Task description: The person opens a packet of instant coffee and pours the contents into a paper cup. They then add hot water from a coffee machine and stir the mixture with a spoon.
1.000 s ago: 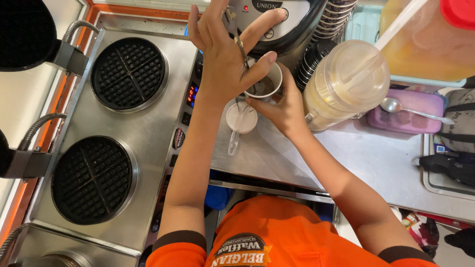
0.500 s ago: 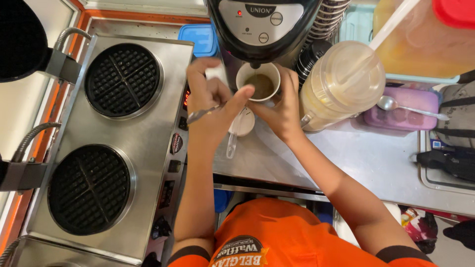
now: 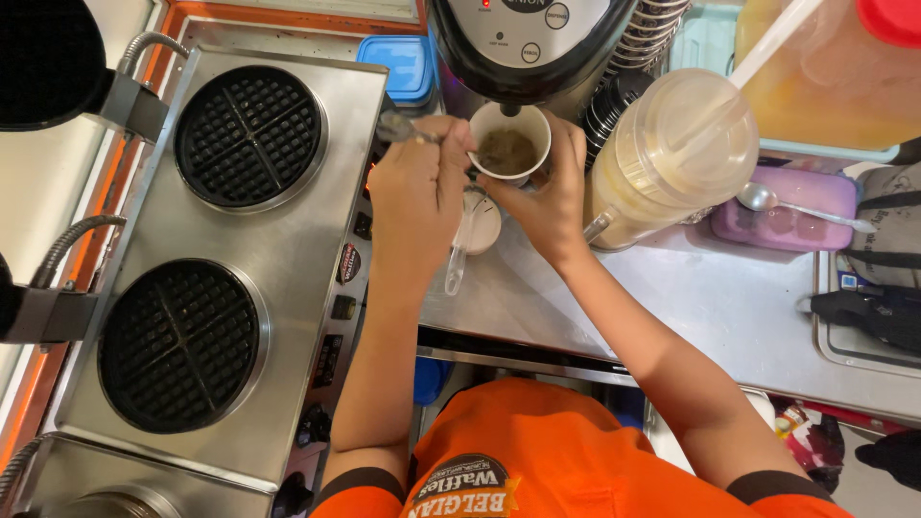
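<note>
My right hand (image 3: pixel 549 192) grips a white paper cup (image 3: pixel 509 144) with brown powder or liquid in it, held under the spout of a black hot-water dispenser (image 3: pixel 528 38). Beside the cup's left rim, my left hand (image 3: pixel 422 187) pinches a metal spoon (image 3: pixel 398 127) whose bowl points left, away from the cup. Below the two hands a small white lid with a clear plastic spoon (image 3: pixel 460 251) lies on the steel counter (image 3: pixel 691 307).
A double waffle iron (image 3: pixel 230 240) with two round open plates fills the left. A large lidded plastic jar (image 3: pixel 672 158) stands right of the cup. Behind it is a purple box with a spoon (image 3: pixel 782 206), an orange-liquid container (image 3: pixel 835 77), a blue lidded box (image 3: pixel 403 67).
My left hand came down from the dispenser's top, took up the metal spoon and moved it beside the cup. The cup stayed under the spout in my right hand.
</note>
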